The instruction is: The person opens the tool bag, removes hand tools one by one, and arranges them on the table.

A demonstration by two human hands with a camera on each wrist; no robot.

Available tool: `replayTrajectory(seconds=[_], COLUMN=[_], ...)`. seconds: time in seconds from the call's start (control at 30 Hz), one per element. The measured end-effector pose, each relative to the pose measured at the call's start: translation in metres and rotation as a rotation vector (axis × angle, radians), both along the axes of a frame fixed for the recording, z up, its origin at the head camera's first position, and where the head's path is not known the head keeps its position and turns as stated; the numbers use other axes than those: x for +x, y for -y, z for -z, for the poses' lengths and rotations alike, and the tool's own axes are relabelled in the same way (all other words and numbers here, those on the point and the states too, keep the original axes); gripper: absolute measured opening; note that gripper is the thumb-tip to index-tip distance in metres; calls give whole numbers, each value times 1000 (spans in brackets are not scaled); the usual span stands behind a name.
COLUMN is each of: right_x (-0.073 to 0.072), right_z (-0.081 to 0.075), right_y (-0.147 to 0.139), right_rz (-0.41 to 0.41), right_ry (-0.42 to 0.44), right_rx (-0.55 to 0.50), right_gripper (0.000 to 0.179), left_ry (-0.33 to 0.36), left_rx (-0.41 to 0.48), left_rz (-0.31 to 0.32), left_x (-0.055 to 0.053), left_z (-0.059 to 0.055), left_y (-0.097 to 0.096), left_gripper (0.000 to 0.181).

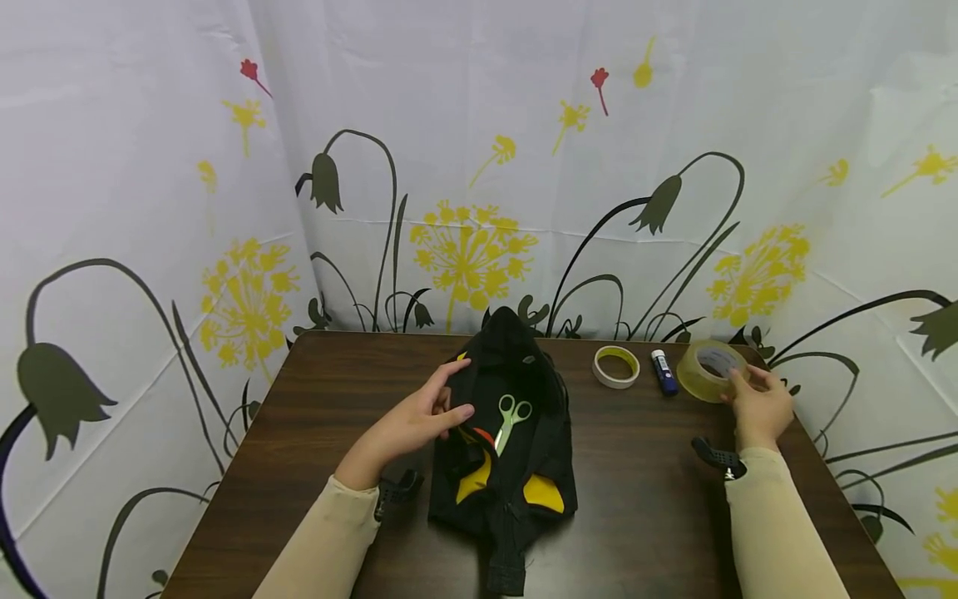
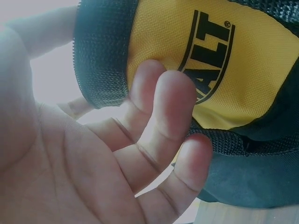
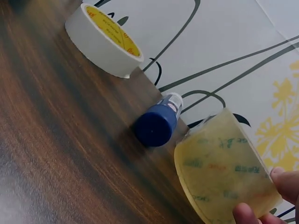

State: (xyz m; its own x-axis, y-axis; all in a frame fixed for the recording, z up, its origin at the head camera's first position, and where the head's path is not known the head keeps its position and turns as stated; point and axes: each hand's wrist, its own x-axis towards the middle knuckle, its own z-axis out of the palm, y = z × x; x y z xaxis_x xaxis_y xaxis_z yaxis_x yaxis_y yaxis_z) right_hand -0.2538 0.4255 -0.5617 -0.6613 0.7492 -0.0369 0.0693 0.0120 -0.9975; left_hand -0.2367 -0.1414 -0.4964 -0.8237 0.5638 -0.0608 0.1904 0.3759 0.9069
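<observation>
Backdrop (image 1: 359,83): white, printed with flowers, hanging along left, far and right sides.
Surface (image 1: 322,466): dark brown, with wood-like grain.
Bag (image 1: 533,456): black and yellow, placed in the middle; long axis from near to far, peak towards far, strap (image 1: 506,574) towards near, opening upward.
Left hand (image 1: 415,421): at left rim of the bag, fingers loosely bent outside, thumb inside.
Right hand (image 1: 762,409): at far right, fingers narrow, pinching the clear tape roll (image 1: 694,381).
Roll axis: upward, seemingly leaning to right; cannot tell if touching the surface.
Inside the bag: scissors (image 1: 506,428), already there, handles far, blades near.
Outside the bag: clear tape roll, white tape roll (image 1: 615,383) and glue stick (image 1: 664,373), blue end towards near.
</observation>
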Motion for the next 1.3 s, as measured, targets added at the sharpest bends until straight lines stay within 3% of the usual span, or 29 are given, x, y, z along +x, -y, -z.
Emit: replayTrajectory(seconds=[0.3, 0.53, 0.8, 0.97, 1.13, 1.3], right_x=[7, 11, 13, 23, 34, 36], right_z=[-9, -37, -84, -96, -111, -128], right_y=[0, 12, 60, 111, 171, 227], right_rz=[-47, -59, -103, -211, -421, -723], right_ry=[24, 197, 37, -102, -298, -273], right_rx=[-131, 177, 173, 196, 48, -6], right_gripper=[55, 52, 39, 41, 26, 23], left_ry=[5, -2, 12, -1, -15, 2], left_rx=[0, 5, 3, -22, -35, -27], left_rz=[-2, 2, 8, 28, 54, 44], left_x=[1, 0, 1, 1, 1, 0], left_z=[-2, -4, -4, -4, -4, -4], left_y=[0, -1, 3, 5, 8, 8], left_gripper=[78, 78, 80, 80, 80, 82])
